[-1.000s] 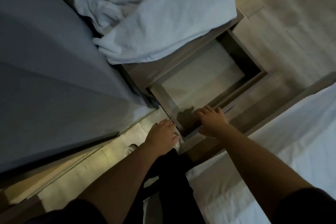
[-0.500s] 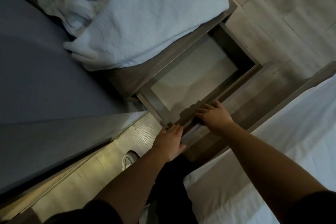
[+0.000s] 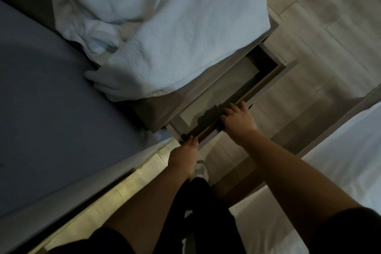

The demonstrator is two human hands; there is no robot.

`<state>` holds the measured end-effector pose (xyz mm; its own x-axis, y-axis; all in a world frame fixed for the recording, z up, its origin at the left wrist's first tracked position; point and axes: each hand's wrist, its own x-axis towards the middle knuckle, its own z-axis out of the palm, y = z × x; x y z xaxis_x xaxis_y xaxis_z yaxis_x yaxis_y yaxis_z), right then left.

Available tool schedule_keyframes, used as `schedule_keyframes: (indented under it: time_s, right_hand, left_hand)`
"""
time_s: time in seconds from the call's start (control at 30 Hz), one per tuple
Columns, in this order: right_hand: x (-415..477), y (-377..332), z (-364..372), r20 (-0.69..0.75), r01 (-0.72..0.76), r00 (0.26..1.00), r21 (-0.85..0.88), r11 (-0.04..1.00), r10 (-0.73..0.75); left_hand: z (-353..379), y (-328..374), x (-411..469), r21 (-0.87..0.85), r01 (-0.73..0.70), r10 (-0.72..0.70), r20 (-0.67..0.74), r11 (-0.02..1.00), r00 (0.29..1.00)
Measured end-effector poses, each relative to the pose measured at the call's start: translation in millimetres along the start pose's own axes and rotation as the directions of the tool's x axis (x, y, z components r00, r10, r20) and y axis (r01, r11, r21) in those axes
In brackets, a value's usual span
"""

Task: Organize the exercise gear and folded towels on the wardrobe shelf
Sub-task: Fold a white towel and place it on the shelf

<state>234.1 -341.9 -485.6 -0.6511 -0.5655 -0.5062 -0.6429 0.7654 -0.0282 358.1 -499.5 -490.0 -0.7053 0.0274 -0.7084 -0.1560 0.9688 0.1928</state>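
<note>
Head view: the white towels (image 3: 175, 33) lie in a loose heap over most of the cabinet (image 3: 162, 106) top, w/ a bare strip at its front edge, and the drawer (image 3: 218, 97) below stands partly open, nothing visible inside. Right hand (image 3: 237, 118) curls its fingers over the drawer front near the middle; left hand (image 3: 182, 156) only touches the front's left corner w/ rather straight fingers, gripping nothing. To move it well, I judge: equal force on both sides so it runs straight, fingers off the rim before closing.

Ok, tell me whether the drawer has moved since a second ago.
Yes. The drawer has slid inward under the nightstand top; less of its inside shows.
</note>
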Motion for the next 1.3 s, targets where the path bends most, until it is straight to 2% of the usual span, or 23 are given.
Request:
schedule_keyframes:
  time_s: [0.1,0.27,0.37,0.47,0.53,0.6,0.7,0.77,0.87,0.9,0.93,0.97,1.0,1.03,1.07,1.1,1.13,1.17,1.23,1.3]
  right_hand:
    - [12,13,-13,0.063,0.041,0.997,0.019,0.999,-0.042]
    - [43,32,-29,0.241,0.318,0.925,-0.064,0.946,-0.294]
    - [56,41,-37,0.219,0.438,0.888,-0.131,0.889,-0.405]
    - [68,41,-42,0.052,0.488,0.872,-0.173,0.856,-0.487]
    - [77,39,-43,0.140,0.520,0.853,-0.161,0.839,-0.502]
    - [85,39,-42,0.215,0.527,0.844,-0.155,0.836,-0.492]
    - [92,43,-46,0.212,0.503,0.855,-0.118,0.856,-0.473]
    - [85,52,-48,0.193,0.441,0.882,-0.019,0.897,-0.430]
    - [65,69,-52,0.026,0.285,0.956,0.160,0.945,-0.292]
    - [58,74,-54,-0.023,0.204,0.979,0.231,0.951,-0.204]
    - [51,79,-55,-0.026,0.101,0.995,0.316,0.943,-0.098]
    - [47,82,-56,0.014,-0.017,1.000,0.421,0.907,0.013]
    - [44,82,-57,0.094,-0.149,0.989,0.534,0.832,0.117]
    - [43,81,-58,0.193,-0.280,0.960,0.641,0.714,0.203]
    - [43,79,-59,0.290,-0.393,0.919,0.727,0.563,0.267]
    - [45,75,-60,0.376,-0.481,0.872,0.781,0.399,0.315]
    - [47,71,-61,0.446,-0.538,0.825,0.808,0.238,0.347]
    - [50,67,-62,0.502,-0.566,0.785,0.819,0.092,0.363]
    - [58,63,-60,0.593,-0.582,0.733,0.801,-0.144,0.334]
    - [64,64,-57,0.652,-0.586,0.716,0.755,-0.293,0.249]
  left_hand:
    - [-4,-5,2,-0.030,0.034,-0.034,0.014,0.999,0.999]
    - [-4,1,6,-0.174,0.189,-0.193,-0.007,0.966,0.981]
    - [-7,5,8,-0.218,0.293,-0.311,-0.052,0.931,0.949]
    - [-16,8,7,-0.280,0.361,-0.402,-0.106,0.890,0.909]
    - [-24,7,13,-0.284,0.372,-0.424,-0.152,0.884,0.893]
    - [-27,7,18,-0.284,0.387,-0.448,-0.193,0.877,0.873]
    - [-34,13,19,-0.327,0.423,-0.499,-0.195,0.845,0.845]
    - [-36,22,13,-0.436,0.349,-0.500,-0.302,0.829,0.811]
    - [-37,41,4,-0.607,0.174,-0.532,-0.480,0.776,0.698]
    - [-39,49,1,-0.663,0.172,-0.577,-0.457,0.728,0.677]
    - [-40,56,1,-0.745,0.194,-0.642,-0.377,0.638,0.667]
    - [-41,62,3,-0.822,0.249,-0.697,-0.228,0.512,0.679]
    - [-42,64,7,-0.887,0.313,-0.722,-0.033,0.341,0.691]
    - [-44,64,10,-0.935,0.345,-0.709,0.190,0.079,0.679]
    - [-47,63,14,-0.920,0.308,-0.638,0.390,-0.242,0.664]
    - [-50,62,17,-0.827,0.215,-0.532,0.510,-0.520,0.676]
    - [-51,61,19,-0.724,0.114,-0.465,0.547,-0.681,0.696]
    - [-52,61,21,-0.658,0.038,-0.445,0.550,-0.752,0.707]
    - [-54,61,25,-0.594,-0.054,-0.454,0.550,-0.803,0.701]
    - [-57,62,29,-0.575,-0.097,-0.472,0.549,-0.812,0.690]
